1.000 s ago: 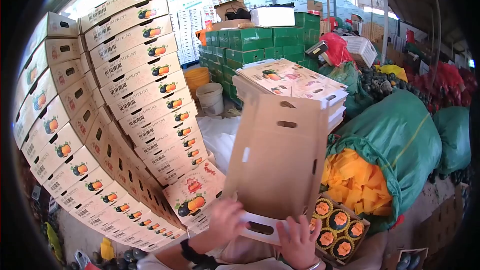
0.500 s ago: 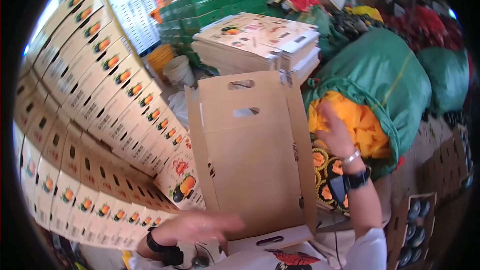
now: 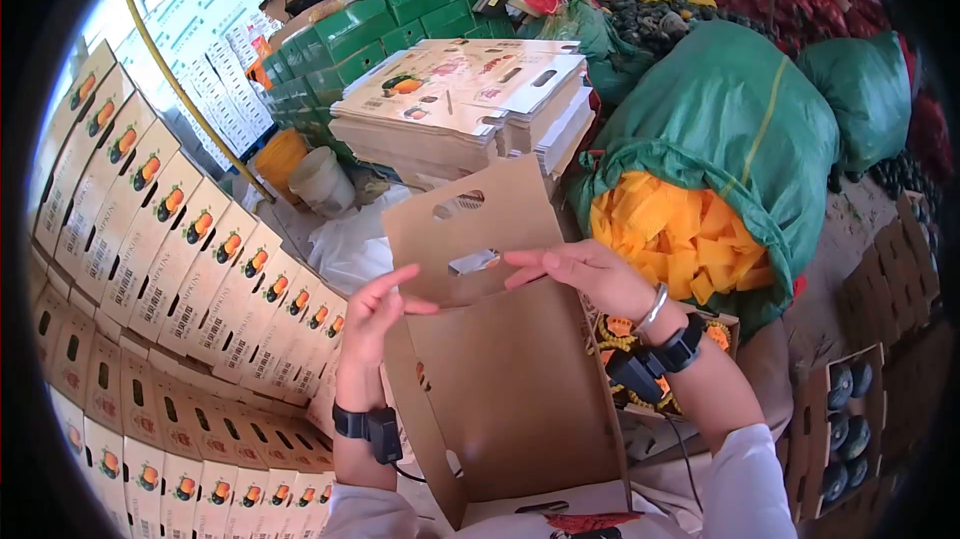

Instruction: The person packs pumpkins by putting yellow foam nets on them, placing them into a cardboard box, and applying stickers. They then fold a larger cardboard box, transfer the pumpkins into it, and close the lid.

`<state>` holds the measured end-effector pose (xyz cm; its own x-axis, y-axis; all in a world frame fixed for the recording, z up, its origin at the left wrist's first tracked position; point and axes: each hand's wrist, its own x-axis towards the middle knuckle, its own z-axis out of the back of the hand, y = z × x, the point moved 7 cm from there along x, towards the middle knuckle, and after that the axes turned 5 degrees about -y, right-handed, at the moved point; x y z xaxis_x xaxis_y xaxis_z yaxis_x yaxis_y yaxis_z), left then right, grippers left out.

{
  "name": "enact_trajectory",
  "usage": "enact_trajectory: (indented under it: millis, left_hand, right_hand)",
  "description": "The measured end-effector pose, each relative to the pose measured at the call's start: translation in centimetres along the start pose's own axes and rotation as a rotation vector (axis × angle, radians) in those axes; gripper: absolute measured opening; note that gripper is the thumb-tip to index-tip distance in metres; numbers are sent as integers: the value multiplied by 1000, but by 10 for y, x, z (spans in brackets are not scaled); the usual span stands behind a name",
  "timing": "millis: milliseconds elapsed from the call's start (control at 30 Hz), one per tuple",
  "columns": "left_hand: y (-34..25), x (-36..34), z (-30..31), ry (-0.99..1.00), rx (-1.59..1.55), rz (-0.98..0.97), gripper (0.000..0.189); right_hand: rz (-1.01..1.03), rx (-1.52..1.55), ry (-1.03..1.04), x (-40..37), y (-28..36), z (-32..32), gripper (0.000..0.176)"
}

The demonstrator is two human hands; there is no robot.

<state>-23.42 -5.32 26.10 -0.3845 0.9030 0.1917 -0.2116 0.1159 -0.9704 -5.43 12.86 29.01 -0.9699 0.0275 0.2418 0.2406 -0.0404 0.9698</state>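
Carton: I see a plain brown cardboard carton [image 3: 515, 389] with its unprinted side toward me. It has creased side panels and a pale handle strip at its bottom edge.
Flap: The top flap [image 3: 462, 231] is bent toward me along a crease. It has two slot-shaped handle holes, one above the other.
Where: The carton is held in the air in front of the person. Its lower edge is at the bottom middle of my view, and nothing carries it.
Axis: The long axis runs bottom to top, with the top leaning a little left. The flap end points up toward the stack of flat cartons [image 3: 460, 104].
Left hand: The left hand [image 3: 372, 317] has its fingers curled against the flap's left edge. I cannot tell whether its grip clamps the card.
Right hand: The right hand [image 3: 590, 274] has an open grip, with fingers stretched flat across the flap by the lower slot.
Right side: A green sack [image 3: 740, 129] gapes over yellow packing [image 3: 680, 239].
Left side: A wall of printed boxes [image 3: 170, 239] slopes away, each box showing a pumpkin picture.
Room: This is a crowded storage space in daylight. A white bucket [image 3: 320, 179] stands on the floor, with green crates [image 3: 370, 24] behind it.
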Motion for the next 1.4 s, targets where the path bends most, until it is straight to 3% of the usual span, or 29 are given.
enact_trajectory:
  millis: [33, 100, 133, 167, 200, 267, 333, 400, 433, 467, 500, 533, 567, 667, 700, 833, 933, 1033, 1067, 1133, 1233, 1333, 1400]
  left_hand:
    - [4, 0, 2, -354, -223, 220, 58]
    - [11, 10, 8, -453, -99, 50, 62]
    - [9, 10, 10, -501, -31, -38, 64]
    - [12, 5, 13, -623, -18, 59, 59]
    - [11, 8, 9, -560, -64, 47, 56]
    - [9, 12, 2, -441, -159, 20, 50]
    - [7, -4, 19, -684, -84, -139, 45]
    - [-1, -5, 15, -507, -317, -353, 42]
    - [-12, -1, 1, -193, -576, -478, 42]
    - [-13, 3, -3, 13, -747, -485, 42]
    - [-13, 5, -8, 221, -904, -455, 43]
    - [3, 10, -7, 294, -994, -309, 44]
    - [3, 9, -16, 361, -1083, -155, 45]
    - [-47, 4, -33, 206, 66, -129, 56]
    - [-49, 7, -32, 274, 195, -89, 61]
    - [-53, 17, -43, 537, 664, 33, 74]
    - [-60, 18, -68, 578, 1024, -20, 66]
    - [-70, 22, -86, 435, 1369, -7, 45]
    - [-68, 25, -90, 383, 1472, 16, 37]
    - [-62, 32, -92, 165, 1540, -75, 22]
    - [-73, 29, -97, 187, 1608, -109, 26]
    - [-76, 23, -99, 150, 1356, -37, 43]
    - [-118, -6, -132, 63, 1560, -718, 55]
  right_hand:
    - [82, -185, -79, -1, 6, 2, 50]
    - [248, -533, -241, -5, 19, -4, 56]
    - [227, -503, -201, -6, 17, -8, 57]
    - [216, -481, -163, -4, 18, -8, 58]
    - [204, -462, -122, -3, 19, -9, 60]
    - [229, -650, -243, -3, 24, -6, 62]
    - [287, -803, -414, -5, 33, 0, 65]
    - [378, -893, -662, -13, 38, 8, 67]
    - [478, -562, -751, -18, 38, 17, 70]
    - [502, 79, -761, -17, 33, 23, 64]
    - [430, 417, -563, -24, 27, 21, 56]
    - [410, 562, -417, -24, 25, 13, 49]
    - [288, 362, -344, -26, 15, 12, 52]
    - [190, 209, -152, -25, 28, 16, 57]
    - [131, 264, -90, -26, 37, 13, 63]
    - [-120, 15, 99, -22, 35, 2, 66]
    - [111, -1153, 166, -21, 38, -22, 67]
    - [190, -1477, 9, -15, 41, -32, 38]
    - [172, -1621, -41, -13, 41, -33, 30]
    - [346, -1770, -182, -8, 26, -29, 15]
    - [390, -1764, -180, -15, 40, -31, 8]
    - [414, -1744, -193, -27, 43, -21, 9]
    - [298, -1643, -235, -38, 41, 6, 15]
